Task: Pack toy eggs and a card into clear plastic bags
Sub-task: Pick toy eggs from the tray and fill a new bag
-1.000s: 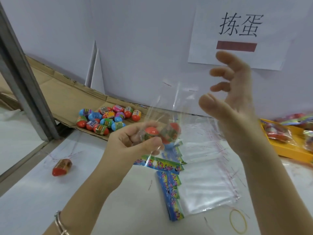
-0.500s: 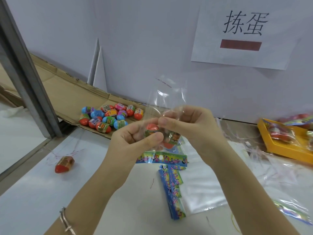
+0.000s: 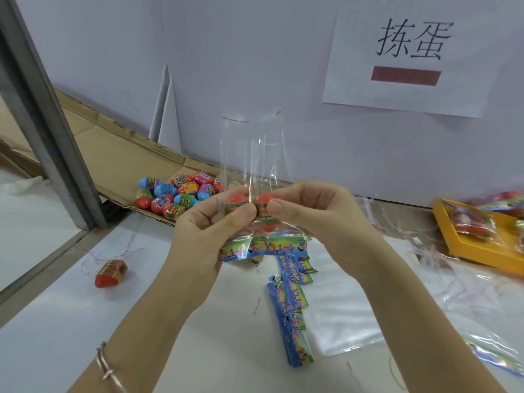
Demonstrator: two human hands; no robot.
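The right hand [image 3: 317, 219], which a second ago was lifted open and away, has come down to the clear bag [image 3: 252, 154] and now meets the left hand [image 3: 204, 236] there. Both hands are together in front of the person, above the surface [image 3: 56, 321]. Each one pinches the lower part of the bag between thumb and fingers, and the two thumbs almost touch. The top of the bag stands upright and open above them. Inside it, at the level of the thumbs, sit orange toy eggs [image 3: 236, 201]. A coloured card [image 3: 263, 248] shows just below the hands; I cannot tell if it is inside the bag or lies on the surface.

Behind the left hand, a pile of eggs [image 3: 175, 194] lies on a sheet of cardboard [image 3: 113, 146]. One single egg [image 3: 111, 273] lies apart at the left. A row of cards [image 3: 292, 316] lies beside flat empty bags [image 3: 340, 307]. At the right stands a yellow tray [image 3: 476, 245].
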